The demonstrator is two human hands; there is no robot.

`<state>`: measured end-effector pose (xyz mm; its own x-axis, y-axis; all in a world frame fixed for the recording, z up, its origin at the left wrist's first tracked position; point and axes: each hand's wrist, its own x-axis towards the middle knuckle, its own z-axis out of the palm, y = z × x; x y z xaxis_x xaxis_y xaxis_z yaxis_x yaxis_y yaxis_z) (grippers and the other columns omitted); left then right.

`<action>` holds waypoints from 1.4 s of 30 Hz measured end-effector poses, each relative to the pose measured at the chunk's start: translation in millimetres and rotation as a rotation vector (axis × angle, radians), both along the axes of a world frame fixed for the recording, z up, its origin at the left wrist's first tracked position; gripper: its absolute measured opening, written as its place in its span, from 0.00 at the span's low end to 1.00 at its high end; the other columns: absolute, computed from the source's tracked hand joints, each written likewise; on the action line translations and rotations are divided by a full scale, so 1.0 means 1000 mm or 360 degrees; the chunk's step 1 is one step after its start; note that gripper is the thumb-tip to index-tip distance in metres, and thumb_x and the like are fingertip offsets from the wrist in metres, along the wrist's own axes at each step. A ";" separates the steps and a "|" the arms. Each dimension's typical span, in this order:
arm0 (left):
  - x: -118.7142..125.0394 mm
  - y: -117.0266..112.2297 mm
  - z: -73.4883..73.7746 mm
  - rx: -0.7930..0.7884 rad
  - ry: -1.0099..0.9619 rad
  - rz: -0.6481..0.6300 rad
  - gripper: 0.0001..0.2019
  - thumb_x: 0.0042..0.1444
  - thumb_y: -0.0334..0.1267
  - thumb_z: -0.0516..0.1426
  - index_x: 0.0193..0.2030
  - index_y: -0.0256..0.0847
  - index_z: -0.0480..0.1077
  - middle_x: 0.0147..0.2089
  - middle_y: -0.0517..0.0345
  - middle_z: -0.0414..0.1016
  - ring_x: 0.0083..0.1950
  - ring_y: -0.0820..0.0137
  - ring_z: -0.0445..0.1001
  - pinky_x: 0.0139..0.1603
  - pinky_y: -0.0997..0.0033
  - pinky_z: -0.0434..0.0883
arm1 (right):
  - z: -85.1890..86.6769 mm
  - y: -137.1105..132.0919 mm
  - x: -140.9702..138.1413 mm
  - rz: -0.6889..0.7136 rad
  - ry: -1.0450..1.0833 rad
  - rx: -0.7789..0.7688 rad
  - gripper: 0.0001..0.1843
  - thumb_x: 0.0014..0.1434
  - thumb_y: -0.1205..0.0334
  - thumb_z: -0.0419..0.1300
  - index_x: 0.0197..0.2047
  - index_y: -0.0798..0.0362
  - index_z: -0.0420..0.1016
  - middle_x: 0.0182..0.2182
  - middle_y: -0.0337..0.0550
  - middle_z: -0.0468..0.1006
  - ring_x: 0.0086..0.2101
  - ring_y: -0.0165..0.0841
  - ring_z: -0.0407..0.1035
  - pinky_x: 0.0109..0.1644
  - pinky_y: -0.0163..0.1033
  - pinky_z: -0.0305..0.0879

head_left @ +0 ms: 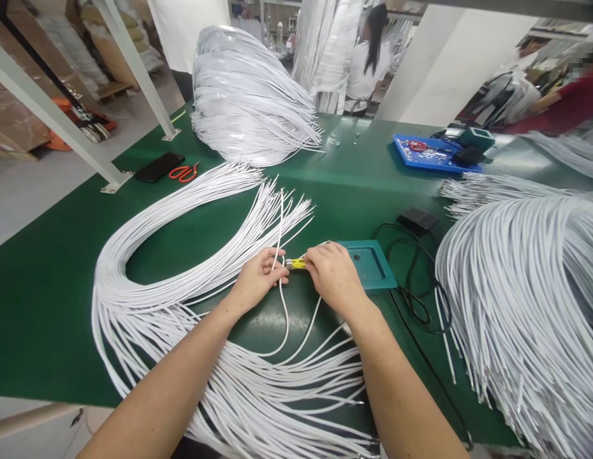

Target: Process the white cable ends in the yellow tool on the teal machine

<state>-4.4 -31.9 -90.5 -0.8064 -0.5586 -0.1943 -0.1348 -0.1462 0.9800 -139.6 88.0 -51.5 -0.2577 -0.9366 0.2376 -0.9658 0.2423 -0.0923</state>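
Observation:
My left hand [261, 274] pinches a white cable [280, 223] between thumb and fingers; its end points upward and the rest loops down to the table. Closed round a small yellow tool with a metal tip [296, 262] is my right hand [335, 271]. The tool's tip is close to my left fingertips; whether it touches the cable I cannot tell. Behind my right hand lies a shallow teal box [383, 258]. To the left, a bent bundle of white cables [109, 274] fans out, with many strands [277, 395] passing beneath my forearms.
A wrapped cable coil [248, 95] stands at the back, and a large cable bundle [511, 287] on the right. Also on the green table [48, 306] are a black phone [159, 167], orange-handled scissors [183, 172], a blue tray [416, 153] and black cord [414, 299]. People [370, 64] work beyond.

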 end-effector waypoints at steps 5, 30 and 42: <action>-0.002 0.001 0.002 0.0001 -0.0058 0.0022 0.19 0.48 0.37 0.61 0.47 0.38 0.63 0.29 0.62 0.72 0.30 0.71 0.77 0.26 0.78 0.65 | 0.001 0.002 -0.002 0.0022 -0.0042 -0.0018 0.06 0.57 0.72 0.52 0.33 0.53 0.68 0.29 0.42 0.74 0.37 0.34 0.63 0.50 0.41 0.50; -0.001 -0.001 -0.004 -0.0071 -0.0185 -0.0015 0.19 0.47 0.37 0.62 0.47 0.38 0.65 0.30 0.60 0.73 0.31 0.69 0.78 0.27 0.77 0.66 | -0.010 0.009 -0.016 -0.0608 0.0315 -0.0131 0.22 0.60 0.58 0.54 0.57 0.55 0.65 0.58 0.59 0.63 0.59 0.52 0.50 0.59 0.64 0.38; 0.006 -0.010 0.013 0.0213 0.0037 0.0064 0.17 0.42 0.39 0.66 0.38 0.34 0.70 0.27 0.59 0.73 0.29 0.74 0.73 0.29 0.76 0.66 | 0.018 -0.001 0.046 0.0489 -0.0460 0.0056 0.14 0.63 0.55 0.51 0.35 0.52 0.75 0.33 0.42 0.78 0.35 0.31 0.69 0.40 0.35 0.60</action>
<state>1.5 -41.6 -77.9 -0.7891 -0.5608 -0.2507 -0.1037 -0.2806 0.9542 -93.6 86.9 -33.7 -0.0167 -0.9865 0.1630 -0.9293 -0.0448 -0.3666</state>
